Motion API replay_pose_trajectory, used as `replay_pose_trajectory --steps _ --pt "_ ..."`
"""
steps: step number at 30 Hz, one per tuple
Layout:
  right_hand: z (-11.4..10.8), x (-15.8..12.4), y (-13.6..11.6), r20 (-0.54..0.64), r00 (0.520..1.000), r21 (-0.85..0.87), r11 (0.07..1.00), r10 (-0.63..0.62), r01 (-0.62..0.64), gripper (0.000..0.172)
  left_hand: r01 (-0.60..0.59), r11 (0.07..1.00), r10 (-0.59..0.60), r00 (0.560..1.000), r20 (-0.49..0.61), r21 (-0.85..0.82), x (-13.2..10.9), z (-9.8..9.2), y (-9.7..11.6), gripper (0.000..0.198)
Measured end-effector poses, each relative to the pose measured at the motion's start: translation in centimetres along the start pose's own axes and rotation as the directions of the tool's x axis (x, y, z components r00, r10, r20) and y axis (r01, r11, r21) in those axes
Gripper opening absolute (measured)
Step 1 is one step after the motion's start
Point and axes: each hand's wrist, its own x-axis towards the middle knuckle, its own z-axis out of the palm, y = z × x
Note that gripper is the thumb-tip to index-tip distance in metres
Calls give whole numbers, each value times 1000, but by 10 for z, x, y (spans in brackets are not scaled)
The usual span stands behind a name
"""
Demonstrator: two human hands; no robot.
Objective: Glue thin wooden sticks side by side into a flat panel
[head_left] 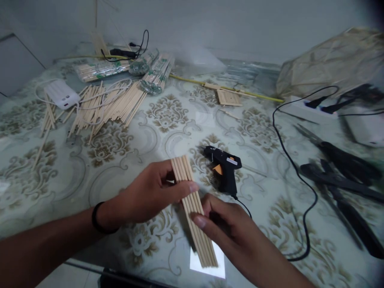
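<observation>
A flat row of several wooden sticks (195, 208) lies side by side between both my hands, running from the centre toward the near edge. My left hand (150, 194) grips its upper part, thumb pressed across the sticks. My right hand (228, 228) pinches the row from the right at its middle, fingers curled round the edge. A black glue gun (224, 170) with an orange trigger stands on the table just behind my right hand, its cord trailing off to the right.
Loose wooden sticks (105, 106) and wrapped stick packs (156, 74) lie at the back left beside a white power strip (61, 94). Black pliers and scissors (339, 168) lie at the right. A stick-built frame (330, 60) stands far right. A small glued panel (228, 97) lies mid-back.
</observation>
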Motion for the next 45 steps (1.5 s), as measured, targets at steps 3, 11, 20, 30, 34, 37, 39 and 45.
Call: replay_pose_trajectory --steps 3,11,20,30,34,37,39,45 --pt "-4 0 1 -4 1000 -41 999 -4 4 60 -42 999 38 992 -124 -34 5 -8 -4 29" --pt "-10 1 -1 33 999 28 999 21 -22 58 -47 996 39 995 -97 -80 9 -10 -8 33" --pt "-6 2 2 -19 999 57 998 32 -31 60 90 995 -92 993 79 29 3 -5 -6 31" --pt "-5 2 0 114 993 104 994 9 -21 73 79 994 -90 981 172 71 1 -3 -5 23" --pt "-6 2 0 165 986 121 992 10 -30 73 71 994 -87 978 189 88 -1 -2 -3 29" --pt "-6 3 1 184 983 128 992 -4 -20 74 49 995 -66 978 197 89 -3 -2 -1 29" --pt "-5 3 3 183 983 125 992 -16 -7 75 39 995 -56 978 199 87 -4 -2 -1 29" --pt "-2 3 5 49 998 38 998 -45 43 67 52 997 -58 992 115 58 -3 -4 -7 26"
